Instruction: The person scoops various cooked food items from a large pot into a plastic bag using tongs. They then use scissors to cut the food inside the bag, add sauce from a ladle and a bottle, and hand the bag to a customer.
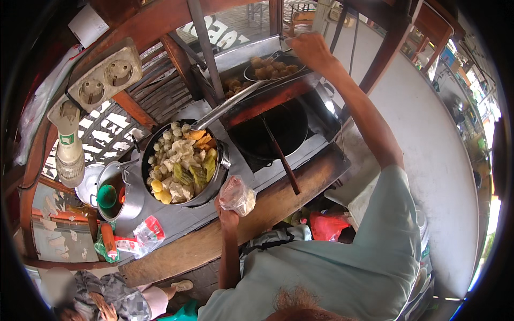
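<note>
My left hand holds a clear plastic bag with food inside, just in front of the large steamer pot. Several meatballs, pale dumplings, green stuffed pieces and yellow pieces fill that pot. Farther off, my right hand is raised in a fist at a metal utensil whose lower end is among fried pieces in a round strainer. Its grip is partly hidden. Long metal tongs slope from the pot's rim to the fried-food tray.
A dark wok has a wooden-handled tool across it. Left of the steamer stand an aluminium pot with a green ladle, a sauce bottle and plastic packaging. A power strip hangs above. Another person sits nearby.
</note>
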`<action>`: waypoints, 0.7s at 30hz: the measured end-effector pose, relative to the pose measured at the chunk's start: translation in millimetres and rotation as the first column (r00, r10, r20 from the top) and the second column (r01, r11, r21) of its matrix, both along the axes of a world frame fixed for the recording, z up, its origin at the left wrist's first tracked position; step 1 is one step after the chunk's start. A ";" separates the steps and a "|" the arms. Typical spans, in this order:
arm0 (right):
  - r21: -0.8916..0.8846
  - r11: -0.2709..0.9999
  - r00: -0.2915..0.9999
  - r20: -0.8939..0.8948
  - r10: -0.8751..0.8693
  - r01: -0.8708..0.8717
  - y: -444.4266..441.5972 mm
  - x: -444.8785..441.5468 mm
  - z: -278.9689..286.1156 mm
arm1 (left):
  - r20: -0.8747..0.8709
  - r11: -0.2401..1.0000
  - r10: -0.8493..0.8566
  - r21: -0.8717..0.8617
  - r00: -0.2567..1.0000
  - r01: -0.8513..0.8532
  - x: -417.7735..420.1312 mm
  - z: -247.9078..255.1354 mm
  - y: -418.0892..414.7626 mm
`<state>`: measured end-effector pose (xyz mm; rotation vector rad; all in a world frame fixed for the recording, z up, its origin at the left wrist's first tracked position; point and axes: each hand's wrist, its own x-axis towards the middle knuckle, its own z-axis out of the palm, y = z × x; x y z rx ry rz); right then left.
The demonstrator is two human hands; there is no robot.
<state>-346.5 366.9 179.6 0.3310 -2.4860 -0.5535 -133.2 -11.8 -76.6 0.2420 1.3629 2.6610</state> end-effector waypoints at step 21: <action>-0.405 0.873 0.962 -0.133 0.238 -0.271 20.6 -9.3 28.0 | -0.146 0.995 0.014 0.102 0.989 0.001 -60.1 106.4 97.6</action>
